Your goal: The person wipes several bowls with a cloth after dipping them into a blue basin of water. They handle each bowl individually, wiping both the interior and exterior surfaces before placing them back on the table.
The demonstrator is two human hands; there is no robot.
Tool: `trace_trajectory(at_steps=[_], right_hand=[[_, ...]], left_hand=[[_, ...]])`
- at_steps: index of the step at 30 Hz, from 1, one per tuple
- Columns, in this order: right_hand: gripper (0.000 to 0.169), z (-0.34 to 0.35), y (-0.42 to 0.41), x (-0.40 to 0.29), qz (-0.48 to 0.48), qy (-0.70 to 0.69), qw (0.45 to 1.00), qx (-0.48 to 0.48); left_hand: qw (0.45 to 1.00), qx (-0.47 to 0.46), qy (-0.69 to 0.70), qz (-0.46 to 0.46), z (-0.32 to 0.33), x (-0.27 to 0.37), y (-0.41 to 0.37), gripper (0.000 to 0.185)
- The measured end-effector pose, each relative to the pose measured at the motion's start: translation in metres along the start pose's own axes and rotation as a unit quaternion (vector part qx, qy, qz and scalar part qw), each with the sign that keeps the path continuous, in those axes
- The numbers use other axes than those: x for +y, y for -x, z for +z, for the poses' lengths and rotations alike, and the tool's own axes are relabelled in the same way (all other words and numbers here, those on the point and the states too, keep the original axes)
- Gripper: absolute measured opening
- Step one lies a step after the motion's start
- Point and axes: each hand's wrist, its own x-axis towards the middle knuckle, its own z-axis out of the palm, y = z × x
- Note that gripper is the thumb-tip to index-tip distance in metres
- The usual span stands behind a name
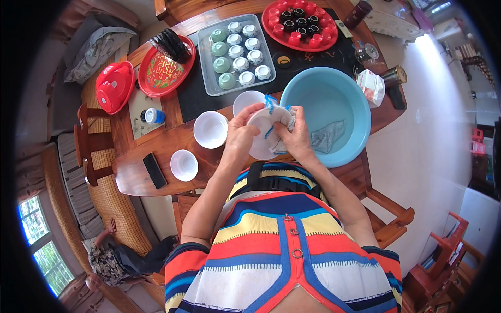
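Note:
My left hand (241, 135) grips a white bowl (259, 143) by its rim, tilted up in front of my waist. My right hand (296, 135) presses a pale grey cloth with blue edge stitching (281, 116) against the bowl, thumb on the near side. Just to the right stands a light blue plastic basin (365, 121) with water in it. A darker grey cloth (329, 135) lies inside near its lower wall. Behind the held bowl is another white bowl (245, 98), partly covered. Left of my hands are a white bowl (210, 130) and a smaller one (184, 165).
A clear plastic tray (203, 74) holds several upturned cups. Red trays (268, 37) (150, 89) and red plastic ware (113, 88) stand farther back. A phone (154, 171) lies at left, a tissue box (370, 88) at right. A person (113, 258) reclines on the sofa.

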Motion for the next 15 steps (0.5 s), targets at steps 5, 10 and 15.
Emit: trace_trajectory(at_steps=[5,10,15], right_hand=[[0.041,-0.012,-0.019,-0.025,-0.015,0.148,0.988,-0.042],[0.039,0.008,-0.014,0.001,0.051,-0.06,0.995,0.055],[0.041,0.036,0.003,-0.007,0.24,-0.543,0.805,0.0]], left_hand=[[0.984,0.021,-0.158,0.083,0.005,-0.022,0.0,0.057],[0.99,0.036,-0.02,0.132,0.014,-0.006,-0.005,0.053],[0.934,0.111,-0.1,0.323,0.029,-0.003,-0.004,0.048]])
